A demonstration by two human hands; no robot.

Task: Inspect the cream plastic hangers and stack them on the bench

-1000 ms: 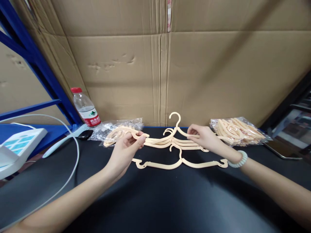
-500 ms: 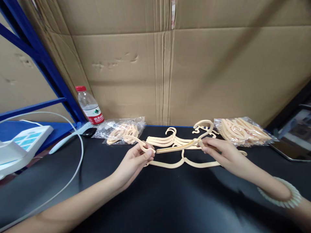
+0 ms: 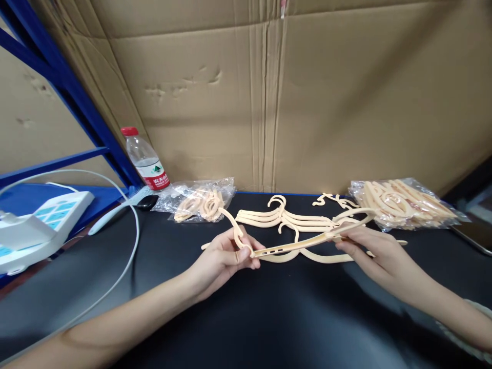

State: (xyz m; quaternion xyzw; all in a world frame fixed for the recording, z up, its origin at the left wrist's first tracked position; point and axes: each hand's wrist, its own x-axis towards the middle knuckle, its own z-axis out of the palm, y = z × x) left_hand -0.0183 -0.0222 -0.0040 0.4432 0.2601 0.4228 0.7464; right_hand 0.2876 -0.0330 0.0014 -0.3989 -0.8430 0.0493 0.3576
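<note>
My left hand (image 3: pixel 225 259) pinches a cream plastic hook piece (image 3: pixel 231 219), its curved end rising above the fingers. My right hand (image 3: pixel 380 252) is closed on a cream clothes hanger (image 3: pixel 295 245) near the base of its large hook. The slotted free end of that hanger's arm meets the hook piece at my left fingertips; whether the two are joined I cannot tell. Just behind, another hanger (image 3: pixel 325 259) lies flat on the black tabletop (image 3: pixel 284 318), partly covered by my hands. Beyond it rests a row of nested hangers (image 3: pixel 258 219) with hooks pointing away.
Loose hook pieces (image 3: pixel 336 200) lie at the back. Clear bags of hanger parts sit at left (image 3: pixel 203 205) and right (image 3: pixel 400 205). A red-capped water bottle (image 3: pixel 154 171), a white device (image 3: pixel 57 215) and its looping cable (image 3: pixel 136 236) occupy the left. Cardboard (image 3: pixel 192 102) walls the back.
The hanger's arm end and the hook piece have come together at my left fingertips, where a small gap showed before. My right hand has shifted right and slightly nearer; the view has moved a little.
</note>
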